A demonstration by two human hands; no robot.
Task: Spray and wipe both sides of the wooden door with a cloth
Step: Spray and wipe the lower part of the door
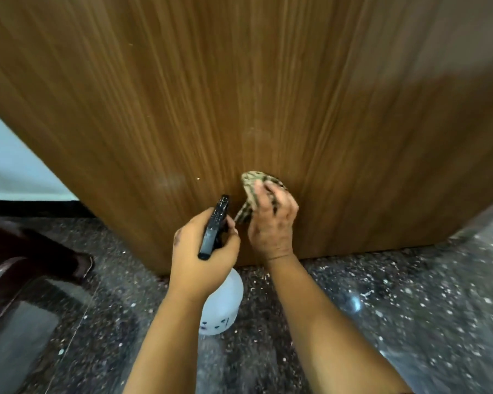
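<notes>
**Inspector:** Beginning at the hands; the right hand [271,220] is pressing a crumpled beige-and-dark patterned cloth [254,189] flat against the lower part of the brown wood-grain door [239,95], fingers curled over the wad so that it is staying bunched under the palm.

**Assistant:** And the other?

**Inspector:** The left hand [205,251] is gripping the black trigger head [215,226] of a translucent white plastic spray bottle [222,305], fingers wrapped round the neck; the nozzle is pointing at the door just beside the cloth, presumably so that spraying and wiping can be alternating without setting anything down.

**Assistant:** Position of the door?

**Inspector:** It is filling the view, its bottom edge sitting just above the dark speckled stone floor [382,294]; faint pale smears are showing on the panel. I am judging the low section of this face to be in hand; the other side is not showing. A dark glossy piece of furniture [26,280] is standing at the left.
</notes>
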